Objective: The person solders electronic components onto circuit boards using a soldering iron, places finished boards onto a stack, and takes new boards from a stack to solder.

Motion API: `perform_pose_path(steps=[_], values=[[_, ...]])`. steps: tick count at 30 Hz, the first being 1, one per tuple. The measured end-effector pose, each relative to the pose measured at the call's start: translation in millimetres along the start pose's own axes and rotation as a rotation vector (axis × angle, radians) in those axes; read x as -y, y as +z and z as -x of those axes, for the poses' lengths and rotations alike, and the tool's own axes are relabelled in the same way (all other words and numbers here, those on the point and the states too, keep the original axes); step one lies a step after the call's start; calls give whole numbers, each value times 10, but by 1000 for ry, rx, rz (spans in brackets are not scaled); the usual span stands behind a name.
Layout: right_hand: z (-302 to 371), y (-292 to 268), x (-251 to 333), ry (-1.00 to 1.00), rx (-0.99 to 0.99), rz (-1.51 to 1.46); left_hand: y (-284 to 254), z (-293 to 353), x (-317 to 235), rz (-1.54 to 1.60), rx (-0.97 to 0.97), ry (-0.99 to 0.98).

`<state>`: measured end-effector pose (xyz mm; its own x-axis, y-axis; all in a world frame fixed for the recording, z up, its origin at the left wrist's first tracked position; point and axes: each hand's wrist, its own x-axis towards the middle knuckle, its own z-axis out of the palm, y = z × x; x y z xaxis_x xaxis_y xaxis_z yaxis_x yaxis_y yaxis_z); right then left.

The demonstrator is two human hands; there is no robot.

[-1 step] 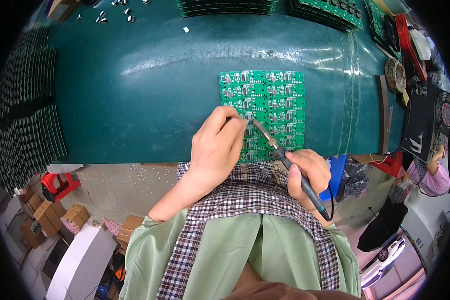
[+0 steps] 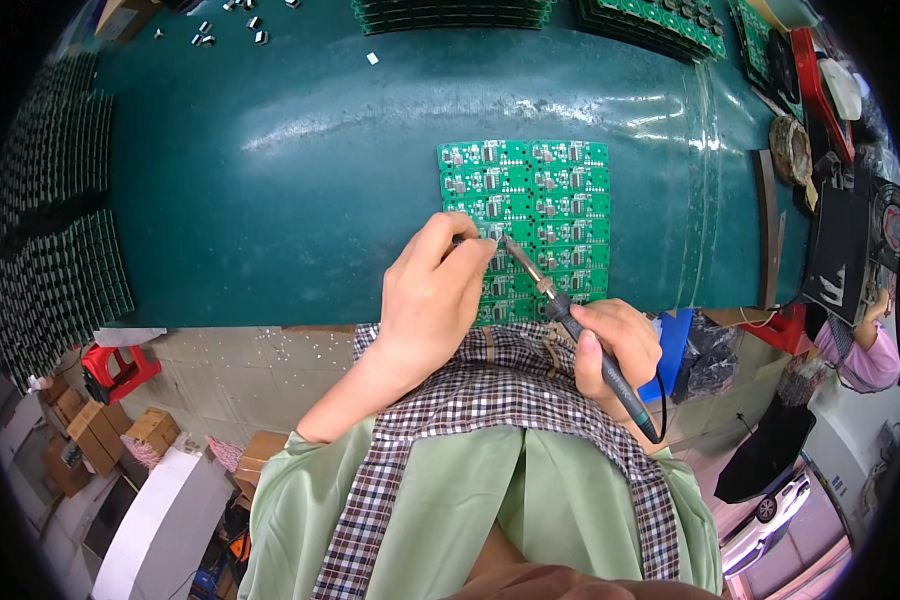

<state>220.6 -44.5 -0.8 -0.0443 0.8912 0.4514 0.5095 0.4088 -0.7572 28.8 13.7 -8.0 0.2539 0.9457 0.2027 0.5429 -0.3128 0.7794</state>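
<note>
A green circuit board panel [image 2: 570, 208], made of joined small boards with dark chips, lies flat at the table's front edge. My right hand [image 2: 618, 348] is wrapped round a soldering iron [image 2: 625, 392] with a dark handle. Its metal tip slants up and left to a small board in the panel's middle rows. From the left, my left hand [image 2: 432, 290] rests over the panel's left side, thumb and fingers pinched close beside the iron's tip. Something dark shows between those fingers, but I cannot make out what it is. The hand hides part of the panel.
Stacks of circuit boards stand along the left edge [image 2: 55, 250] and the far side [image 2: 455, 14] of the green table [image 2: 270, 220]. Small metal parts [image 2: 254, 22] lie far left. A dark strip [image 2: 766, 230] lies at right. Another person's pink sleeve [image 2: 870, 358] shows far right.
</note>
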Motion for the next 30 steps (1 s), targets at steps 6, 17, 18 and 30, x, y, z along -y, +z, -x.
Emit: perform_pose_path(steps=[6,17,18,30], values=[[65,-1,13,-35,-1,41,-39,34,-50,-278,71,73],[68,-52,55,-11,-14,52,-72,107,-9,-37,31,-14],[58,-40,58,0,-12,50,-64,109,-6,-37,31,-13],[85,-49,54,-14,-61,52,-58,143,-48,-2,5,-42]])
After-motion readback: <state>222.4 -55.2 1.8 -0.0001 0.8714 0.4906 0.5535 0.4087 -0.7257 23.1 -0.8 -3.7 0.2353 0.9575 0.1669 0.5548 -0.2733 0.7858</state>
